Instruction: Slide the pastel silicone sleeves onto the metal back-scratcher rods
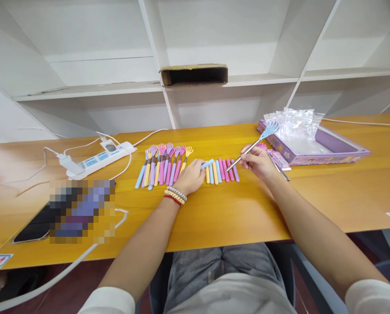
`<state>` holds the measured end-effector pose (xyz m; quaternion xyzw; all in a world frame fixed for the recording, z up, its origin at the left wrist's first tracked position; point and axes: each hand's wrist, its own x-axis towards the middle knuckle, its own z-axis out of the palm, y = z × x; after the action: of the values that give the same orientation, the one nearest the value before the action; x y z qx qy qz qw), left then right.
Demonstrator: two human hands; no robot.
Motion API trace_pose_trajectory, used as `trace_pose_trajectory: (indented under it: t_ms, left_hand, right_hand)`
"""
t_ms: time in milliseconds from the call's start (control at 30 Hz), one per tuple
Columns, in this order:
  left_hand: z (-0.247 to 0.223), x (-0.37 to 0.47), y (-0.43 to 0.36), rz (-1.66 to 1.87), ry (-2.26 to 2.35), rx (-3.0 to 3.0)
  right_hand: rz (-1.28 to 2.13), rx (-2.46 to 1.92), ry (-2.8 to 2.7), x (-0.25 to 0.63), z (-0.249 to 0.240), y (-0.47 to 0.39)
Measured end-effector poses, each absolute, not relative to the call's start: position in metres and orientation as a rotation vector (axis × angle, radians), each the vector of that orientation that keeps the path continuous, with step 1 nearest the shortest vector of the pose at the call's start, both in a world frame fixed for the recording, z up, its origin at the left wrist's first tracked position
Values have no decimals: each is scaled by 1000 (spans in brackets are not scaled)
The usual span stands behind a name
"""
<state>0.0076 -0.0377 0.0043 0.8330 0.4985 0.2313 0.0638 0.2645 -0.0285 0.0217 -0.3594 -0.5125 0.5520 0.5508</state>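
Observation:
My left hand [191, 176] is closed on a light blue handle grip [207, 164], which points toward the right. My right hand [256, 162] pinches the metal rod of a back scratcher [251, 148] with a blue claw head. The rod's bare end slants down toward the left, apart from the blue grip. Between the hands lies a row of loose handle grips [219, 171] in yellow, blue, pink and purple. Left of my left hand, several back scratchers [161, 168] with coloured handles lie side by side. Another rod and a pink claw head [262, 146] lie partly hidden behind my right hand.
A purple box [332, 158] holding clear plastic bags [294, 122] stands at the right. A white power strip [100, 160] with cables lies at the left, and a dark phone [34, 224] nearer me. White shelves [266, 79] with a cardboard box [194, 75] rise behind the table.

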Motion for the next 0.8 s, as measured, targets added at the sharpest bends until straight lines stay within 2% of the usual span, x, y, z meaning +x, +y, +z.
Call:
trace_pose_trajectory:
  t_ms: [800]
  left_hand:
    - [15, 12, -46, 697, 1416, 2569]
  right_hand:
    - [1439, -797, -1200, 260, 22, -33]
